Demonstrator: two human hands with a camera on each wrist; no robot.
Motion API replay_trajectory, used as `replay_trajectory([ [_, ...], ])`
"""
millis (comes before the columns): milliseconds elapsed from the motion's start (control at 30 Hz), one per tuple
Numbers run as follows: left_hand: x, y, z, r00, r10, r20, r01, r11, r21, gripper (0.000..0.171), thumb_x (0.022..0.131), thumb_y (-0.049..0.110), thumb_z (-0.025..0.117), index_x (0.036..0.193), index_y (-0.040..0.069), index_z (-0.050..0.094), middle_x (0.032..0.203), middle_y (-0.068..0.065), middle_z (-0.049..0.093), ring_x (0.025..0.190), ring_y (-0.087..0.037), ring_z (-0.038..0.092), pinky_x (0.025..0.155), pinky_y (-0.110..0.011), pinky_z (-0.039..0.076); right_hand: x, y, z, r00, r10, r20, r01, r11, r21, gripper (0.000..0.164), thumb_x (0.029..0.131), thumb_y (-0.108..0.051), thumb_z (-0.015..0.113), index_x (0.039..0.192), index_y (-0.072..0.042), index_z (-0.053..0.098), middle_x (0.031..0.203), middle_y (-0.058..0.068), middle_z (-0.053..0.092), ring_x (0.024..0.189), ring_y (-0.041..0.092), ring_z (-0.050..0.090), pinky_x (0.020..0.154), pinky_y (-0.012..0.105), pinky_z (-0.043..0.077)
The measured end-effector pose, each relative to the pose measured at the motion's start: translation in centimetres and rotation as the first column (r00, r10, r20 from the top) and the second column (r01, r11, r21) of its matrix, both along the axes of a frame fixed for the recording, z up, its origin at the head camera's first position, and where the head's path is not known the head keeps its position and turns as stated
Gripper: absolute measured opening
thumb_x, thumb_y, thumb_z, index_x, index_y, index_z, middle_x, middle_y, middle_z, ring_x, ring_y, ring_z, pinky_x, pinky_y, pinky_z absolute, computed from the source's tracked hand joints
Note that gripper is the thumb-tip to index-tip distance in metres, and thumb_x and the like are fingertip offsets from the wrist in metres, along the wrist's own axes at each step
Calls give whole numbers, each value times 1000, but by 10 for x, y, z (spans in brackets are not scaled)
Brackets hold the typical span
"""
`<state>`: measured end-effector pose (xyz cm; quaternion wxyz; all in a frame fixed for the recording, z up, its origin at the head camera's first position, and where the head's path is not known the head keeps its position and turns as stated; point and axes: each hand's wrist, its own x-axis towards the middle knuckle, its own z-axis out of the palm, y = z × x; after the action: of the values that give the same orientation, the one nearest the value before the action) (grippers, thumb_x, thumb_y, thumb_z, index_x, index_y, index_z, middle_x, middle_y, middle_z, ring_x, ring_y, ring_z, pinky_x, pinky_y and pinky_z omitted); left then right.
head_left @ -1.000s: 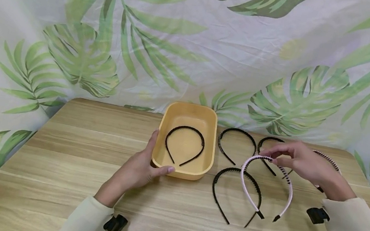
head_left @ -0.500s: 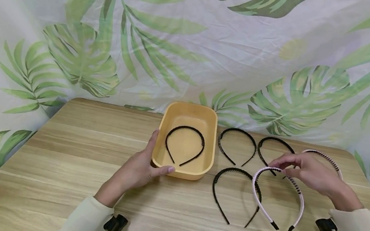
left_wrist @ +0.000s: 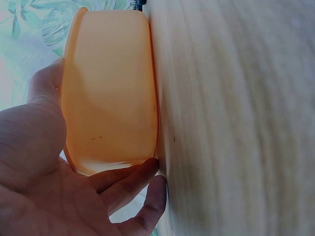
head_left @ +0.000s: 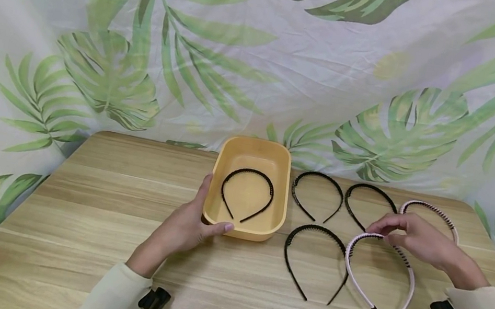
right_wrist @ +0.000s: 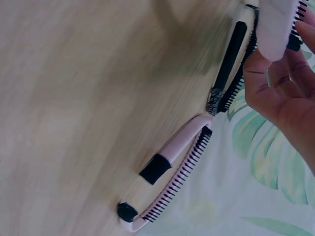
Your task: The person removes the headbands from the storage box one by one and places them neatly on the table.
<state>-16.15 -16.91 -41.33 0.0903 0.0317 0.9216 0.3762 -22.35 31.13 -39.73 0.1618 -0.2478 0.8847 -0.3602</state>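
Note:
My left hand [head_left: 185, 227] holds the near left corner of a yellow plastic container [head_left: 248, 235], thumb over the rim. In the left wrist view its fingers bend against the container's side [left_wrist: 108, 88], down by the table. A black headband [head_left: 250, 171] lies inside the container. My right hand [head_left: 427, 243] pinches a pale pink toothed headband [head_left: 412, 283] at the top of its arch, black tips towards me. Left of it lies a black headband [head_left: 290, 270], partly overlapped by the pink one. In the right wrist view the held headband [right_wrist: 275, 29] is cut off by the edge.
Two more black headbands, a left one [head_left: 319, 174] and a right one [head_left: 368, 186], lie along the back of the wooden table [head_left: 127, 201]. Another pink headband [head_left: 439, 209] lies at the back right, partly behind my right hand. A leaf-patterned cloth [head_left: 242, 58] hangs behind the table.
My right hand has moved right and towards me with the pink headband, off most of the black one. The rear headbands show more. My left hand and the container have stayed put.

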Motion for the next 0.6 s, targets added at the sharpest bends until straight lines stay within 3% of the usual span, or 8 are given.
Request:
replay_trajectory([
  [600, 0, -1, -2, 1000, -13, -19, 14, 1000, 8, 124, 90, 53, 80, 169, 19, -9, 154, -31, 50, 119, -34, 65, 104, -56, 48, -3, 15, -10, 1000, 19, 14, -20, 999, 27, 27, 96, 7, 63, 118, -2, 77, 116, 10, 76, 104, -8, 61, 81, 20, 54],
])
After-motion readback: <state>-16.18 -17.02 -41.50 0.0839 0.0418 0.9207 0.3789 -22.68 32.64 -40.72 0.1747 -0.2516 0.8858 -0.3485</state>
